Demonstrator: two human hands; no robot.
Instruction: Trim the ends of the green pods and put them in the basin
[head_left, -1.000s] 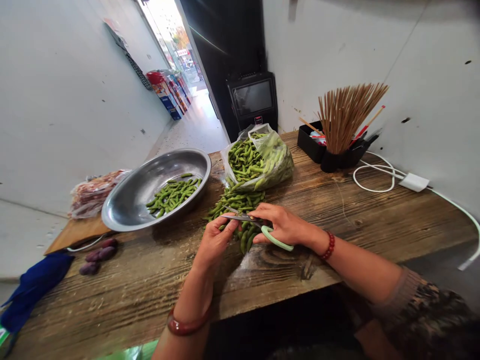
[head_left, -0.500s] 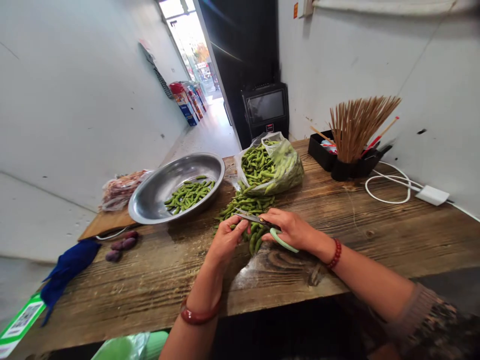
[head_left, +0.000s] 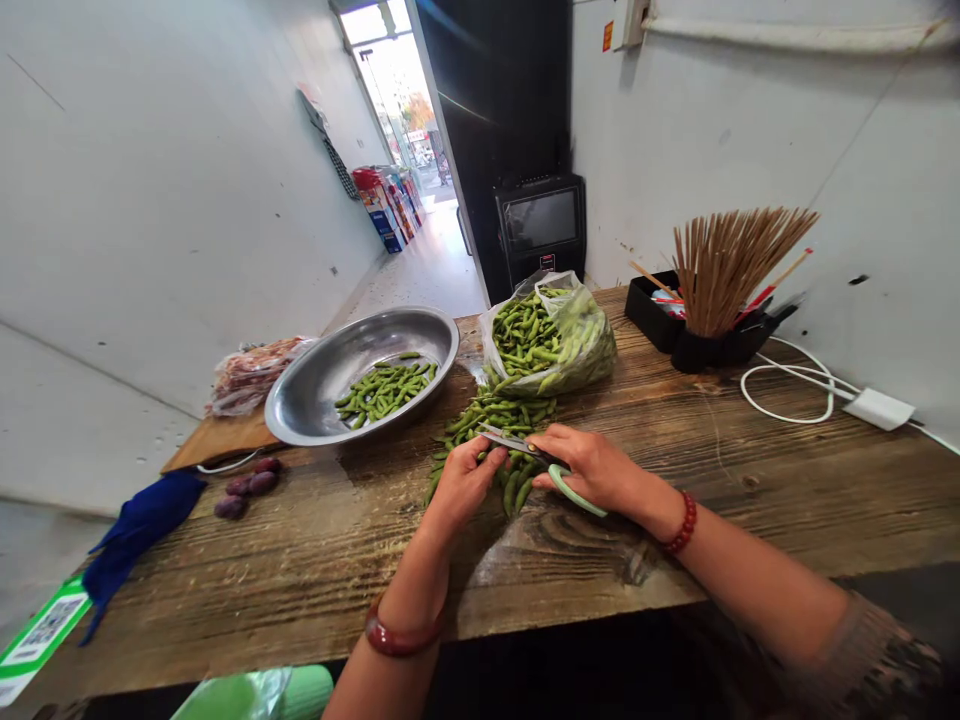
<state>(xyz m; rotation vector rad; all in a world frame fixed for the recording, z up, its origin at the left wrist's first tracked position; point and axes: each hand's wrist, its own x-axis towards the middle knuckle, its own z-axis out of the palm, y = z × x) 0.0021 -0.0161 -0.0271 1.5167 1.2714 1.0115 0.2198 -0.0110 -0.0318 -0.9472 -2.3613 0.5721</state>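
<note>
My left hand (head_left: 466, 482) is closed in a pinch on a green edamame pod, mostly hidden by the fingers. In my right hand (head_left: 592, 468) are scissors (head_left: 576, 492) with pale green handles, their blades pointing left across the left fingertips. Beneath and behind both hands spreads a heap of edamame pods (head_left: 480, 412). It spills from the mouth of a clear plastic bag (head_left: 594, 345) full of more pods. To the left, a wide steel basin (head_left: 307, 400) holds a smaller pile of pods (head_left: 386, 390).
On the wooden table (head_left: 315, 580) lie several dark red fruits (head_left: 238, 487), a blue cloth (head_left: 146, 520) and a bagged pinkish bundle (head_left: 255, 375). Bamboo skewers (head_left: 727, 270) stand in a black holder (head_left: 697, 350) at right, near a white charger (head_left: 879, 405). A green bin (head_left: 247, 695) sits below the front edge.
The view has shifted slightly, so everything sits a little further right and lower. Both hands keep nearly the same pose, with the scissor blades still at the left fingertips.
</note>
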